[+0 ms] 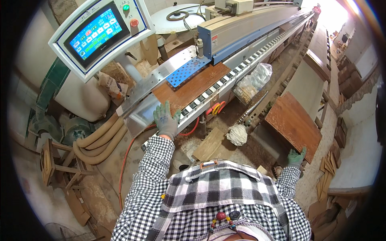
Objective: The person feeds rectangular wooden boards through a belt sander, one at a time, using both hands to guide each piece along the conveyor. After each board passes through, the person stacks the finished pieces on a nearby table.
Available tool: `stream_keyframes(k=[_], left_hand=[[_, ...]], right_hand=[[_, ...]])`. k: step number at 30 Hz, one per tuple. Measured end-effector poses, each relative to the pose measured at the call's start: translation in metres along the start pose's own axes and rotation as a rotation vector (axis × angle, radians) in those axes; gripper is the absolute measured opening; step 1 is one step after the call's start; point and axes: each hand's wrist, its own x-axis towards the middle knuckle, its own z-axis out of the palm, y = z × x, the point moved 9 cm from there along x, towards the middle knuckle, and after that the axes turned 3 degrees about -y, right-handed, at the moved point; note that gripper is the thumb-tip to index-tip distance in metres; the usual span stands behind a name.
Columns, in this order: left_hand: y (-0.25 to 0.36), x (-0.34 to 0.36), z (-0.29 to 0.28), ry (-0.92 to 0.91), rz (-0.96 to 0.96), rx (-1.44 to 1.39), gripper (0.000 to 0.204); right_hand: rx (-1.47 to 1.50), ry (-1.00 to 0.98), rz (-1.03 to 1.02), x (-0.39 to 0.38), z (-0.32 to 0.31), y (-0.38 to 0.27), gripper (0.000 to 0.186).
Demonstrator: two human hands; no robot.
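W/ our L hand (166,120) spread on the brown board (189,89), we should guide it flat & straight; R hand (296,158) touches the 2nd board (295,124), pinch unclear.

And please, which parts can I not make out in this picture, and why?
In the head view:
Part of the far edge of the brown panel on the machine: covered by the blue perforated plate.
Palm of the left gloved hand: faces away.
Underside of the brown panel by the right gloved hand: turned away.
Far end: lost in glare.
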Motion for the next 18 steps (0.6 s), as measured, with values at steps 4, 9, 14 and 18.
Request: stream_keyframes(k=[4,9,14,18], left_hand=[[0.005,0.003,-0.006,0.045,0.120,-0.262,0.078],[0.007,-0.045,-0.018,0.193,0.323,-0.318,0.082],[0.015,-0.101,-0.028,0.155,0.353,-0.279,0.088],[0.022,-0.126,-0.038,0.215,0.481,-0.125,0.089]], right_hand=[[-0.004,-0.201,0.013,-0.013,0.011,0.000,0.056],[-0.063,-0.465,0.170,-0.072,0.049,0.033,0.043],[-1.018,-0.814,-0.359,-0.098,0.099,0.077,0.060],[-0.884,-0.978,0.131,-0.126,0.142,0.186,0.060]])
